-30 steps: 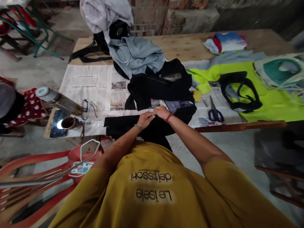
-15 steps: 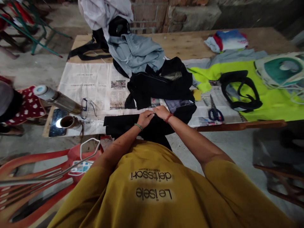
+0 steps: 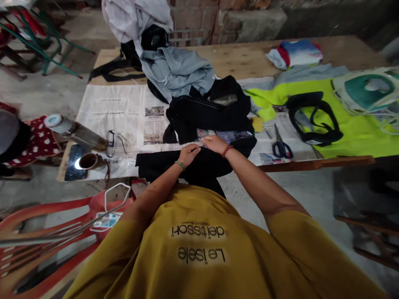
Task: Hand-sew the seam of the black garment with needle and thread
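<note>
A black garment (image 3: 158,162) lies along the table's front edge, partly hanging over it near my body. Both of my hands are above it, side by side with fingers pinched. My left hand (image 3: 189,155), with a green bead bracelet at the wrist, is closed on the dark edge of the cloth. Just to its right, my right hand (image 3: 215,144), wearing a red bracelet, also pinches the cloth, a small gap away. What exactly lies between the fingertips is too small to make out. More black cloth (image 3: 205,114) is bunched right behind the hands.
To the right lie scissors (image 3: 280,145), a black strap (image 3: 314,124), a neon-yellow garment (image 3: 352,133) and an iron (image 3: 370,89). At left are glasses (image 3: 115,143), a bottle (image 3: 77,131), a cup (image 3: 92,161) and a phone (image 3: 75,162). Grey clothing (image 3: 181,68) is piled behind. A red chair (image 3: 50,207) stands at lower left.
My right hand has shifted slightly right and up, so the gap between my hands has widened a little. The left hand stays nearly in place, still pinching the cloth.
</note>
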The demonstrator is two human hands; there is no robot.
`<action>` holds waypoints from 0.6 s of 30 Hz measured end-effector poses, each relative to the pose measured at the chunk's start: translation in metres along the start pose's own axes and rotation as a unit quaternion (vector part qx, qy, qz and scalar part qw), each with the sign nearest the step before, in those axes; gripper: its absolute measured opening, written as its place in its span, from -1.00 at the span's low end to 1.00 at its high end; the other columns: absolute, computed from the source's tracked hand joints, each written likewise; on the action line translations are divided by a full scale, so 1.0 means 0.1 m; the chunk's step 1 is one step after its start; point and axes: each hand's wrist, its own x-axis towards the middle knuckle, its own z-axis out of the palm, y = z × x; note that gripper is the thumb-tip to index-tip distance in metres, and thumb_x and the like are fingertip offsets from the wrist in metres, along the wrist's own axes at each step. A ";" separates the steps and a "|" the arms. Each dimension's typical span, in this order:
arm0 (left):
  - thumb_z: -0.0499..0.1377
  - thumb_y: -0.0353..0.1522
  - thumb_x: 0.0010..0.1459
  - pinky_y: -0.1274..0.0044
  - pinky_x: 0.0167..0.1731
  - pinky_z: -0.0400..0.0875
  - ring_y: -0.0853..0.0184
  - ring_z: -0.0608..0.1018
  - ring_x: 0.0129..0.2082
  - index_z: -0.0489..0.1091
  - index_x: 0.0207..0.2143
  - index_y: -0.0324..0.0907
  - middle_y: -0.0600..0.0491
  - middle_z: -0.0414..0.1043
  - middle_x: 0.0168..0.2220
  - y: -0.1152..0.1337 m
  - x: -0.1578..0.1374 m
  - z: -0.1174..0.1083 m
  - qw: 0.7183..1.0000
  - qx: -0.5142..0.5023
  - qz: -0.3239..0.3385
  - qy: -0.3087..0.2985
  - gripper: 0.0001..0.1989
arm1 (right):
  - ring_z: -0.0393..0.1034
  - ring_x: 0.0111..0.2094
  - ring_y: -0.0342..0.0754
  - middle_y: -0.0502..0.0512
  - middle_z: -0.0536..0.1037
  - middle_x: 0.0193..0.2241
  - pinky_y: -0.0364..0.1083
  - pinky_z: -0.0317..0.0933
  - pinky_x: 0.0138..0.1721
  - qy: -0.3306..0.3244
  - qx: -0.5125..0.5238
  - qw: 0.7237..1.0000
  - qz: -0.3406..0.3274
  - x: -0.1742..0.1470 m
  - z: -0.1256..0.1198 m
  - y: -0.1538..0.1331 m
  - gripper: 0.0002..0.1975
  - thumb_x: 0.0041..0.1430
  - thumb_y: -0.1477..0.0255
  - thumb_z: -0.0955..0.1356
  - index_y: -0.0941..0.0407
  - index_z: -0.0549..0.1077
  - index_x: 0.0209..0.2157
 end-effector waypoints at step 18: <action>0.21 -0.30 0.08 0.52 -0.24 0.41 0.39 0.50 -0.34 0.50 -0.41 -0.22 0.04 0.48 -0.38 0.00 -0.02 -0.07 0.995 -0.040 0.060 -0.068 -0.84 | 0.38 -0.13 -0.03 0.15 0.51 -0.22 -0.07 0.21 -0.03 0.133 -0.016 0.981 -0.139 -0.61 0.24 0.48 -0.79 0.12 0.48 0.25 0.12 0.51 -0.28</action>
